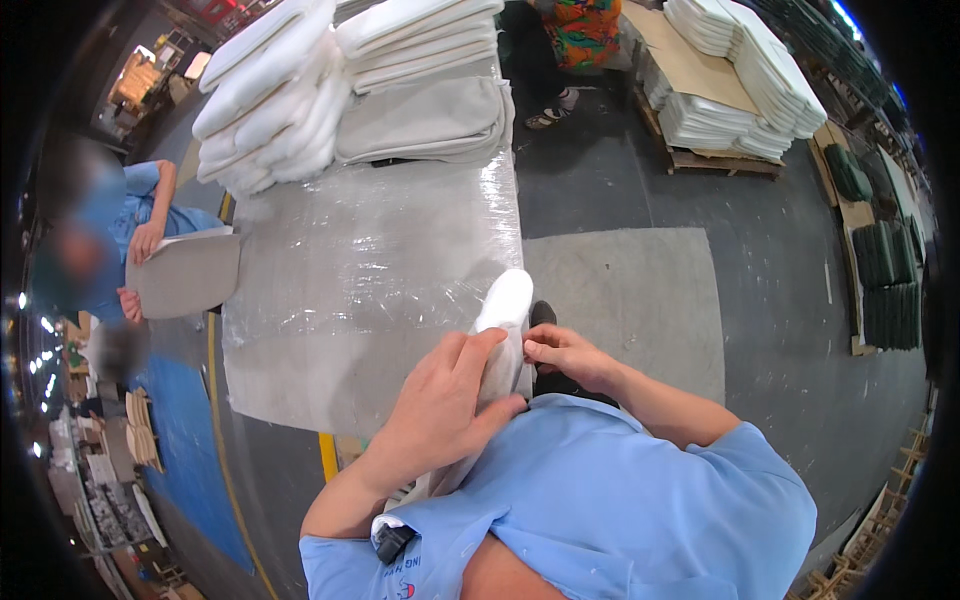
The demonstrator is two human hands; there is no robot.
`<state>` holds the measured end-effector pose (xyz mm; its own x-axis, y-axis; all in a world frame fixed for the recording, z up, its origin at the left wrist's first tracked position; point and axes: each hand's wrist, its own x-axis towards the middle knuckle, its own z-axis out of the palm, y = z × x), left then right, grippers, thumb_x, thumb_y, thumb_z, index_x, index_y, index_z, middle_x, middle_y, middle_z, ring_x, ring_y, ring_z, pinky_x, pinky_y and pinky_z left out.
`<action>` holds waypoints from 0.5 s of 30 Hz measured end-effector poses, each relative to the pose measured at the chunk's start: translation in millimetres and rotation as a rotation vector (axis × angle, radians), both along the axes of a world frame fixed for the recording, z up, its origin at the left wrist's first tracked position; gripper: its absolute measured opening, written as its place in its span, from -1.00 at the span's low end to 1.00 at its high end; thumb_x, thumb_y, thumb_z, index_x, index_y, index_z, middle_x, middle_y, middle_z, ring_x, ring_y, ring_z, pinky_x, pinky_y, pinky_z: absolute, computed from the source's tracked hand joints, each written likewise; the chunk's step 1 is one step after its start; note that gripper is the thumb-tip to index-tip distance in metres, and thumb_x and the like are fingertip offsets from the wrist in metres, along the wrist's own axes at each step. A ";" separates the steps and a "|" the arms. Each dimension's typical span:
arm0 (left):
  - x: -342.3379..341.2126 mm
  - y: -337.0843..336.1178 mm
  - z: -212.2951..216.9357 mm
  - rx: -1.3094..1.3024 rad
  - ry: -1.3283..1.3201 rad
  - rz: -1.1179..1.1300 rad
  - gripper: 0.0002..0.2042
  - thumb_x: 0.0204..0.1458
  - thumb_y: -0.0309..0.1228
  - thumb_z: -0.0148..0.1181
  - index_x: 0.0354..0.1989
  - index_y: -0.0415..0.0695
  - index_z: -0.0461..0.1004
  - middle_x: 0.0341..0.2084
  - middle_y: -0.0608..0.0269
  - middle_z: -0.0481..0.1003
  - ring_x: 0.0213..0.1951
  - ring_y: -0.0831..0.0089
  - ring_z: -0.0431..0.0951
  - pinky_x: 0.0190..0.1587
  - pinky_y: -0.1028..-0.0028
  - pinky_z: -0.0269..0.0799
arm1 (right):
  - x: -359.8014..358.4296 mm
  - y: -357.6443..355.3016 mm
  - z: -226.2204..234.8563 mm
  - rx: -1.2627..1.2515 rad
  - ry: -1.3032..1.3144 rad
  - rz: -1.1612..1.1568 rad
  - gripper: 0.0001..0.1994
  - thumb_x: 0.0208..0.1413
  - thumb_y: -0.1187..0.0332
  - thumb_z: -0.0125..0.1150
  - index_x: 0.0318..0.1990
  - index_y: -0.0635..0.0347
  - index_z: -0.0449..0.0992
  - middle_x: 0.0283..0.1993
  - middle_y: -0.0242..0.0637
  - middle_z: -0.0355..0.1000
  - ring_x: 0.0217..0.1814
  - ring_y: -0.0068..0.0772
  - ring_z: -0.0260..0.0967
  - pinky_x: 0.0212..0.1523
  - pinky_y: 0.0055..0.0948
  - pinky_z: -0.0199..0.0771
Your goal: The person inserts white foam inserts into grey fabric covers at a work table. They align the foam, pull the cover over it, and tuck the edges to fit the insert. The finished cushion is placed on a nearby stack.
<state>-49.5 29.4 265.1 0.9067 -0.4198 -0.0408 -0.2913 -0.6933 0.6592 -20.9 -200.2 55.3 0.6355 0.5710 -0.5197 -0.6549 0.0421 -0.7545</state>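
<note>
A white padded piece [511, 290], rounded at its far end, sticks out of a grey fabric cover [497, 375] at the table's right front edge, close against my body. My left hand [440, 395] grips the cover from the left, fingers across its top and thumb on the near side. On the other side, my right hand [568, 357] pinches the cover's edge between thumb and fingers. The lower part of the piece is hidden behind my left hand and forearm.
The table [320, 260] is wrapped in clear film. White pads [270, 100] and folded grey covers [425, 120] are stacked at its far end. To the left a co-worker [140, 215] holds a grey panel [187, 275]. A pallet [715, 160] bears white pads at far right.
</note>
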 end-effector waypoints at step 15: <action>-10.7 22.0 -16.7 -0.454 0.139 0.089 -0.71 0.02 -0.69 0.25 -0.06 -0.22 0.57 -0.43 0.35 0.50 -0.45 0.61 0.39 -0.34 0.55 0.32 | -12.5 24.4 2.7 0.816 0.469 0.142 -0.28 0.48 -0.21 -0.27 0.51 0.16 0.23 0.55 -0.14 0.24 0.59 -0.10 0.16 0.55 0.00 0.10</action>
<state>-60.2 51.3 248.4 0.9389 -0.3442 0.0054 -0.1316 -0.3444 0.9295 -33.4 -175.8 58.0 0.3599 0.9264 -0.1108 -0.9231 0.3363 -0.1865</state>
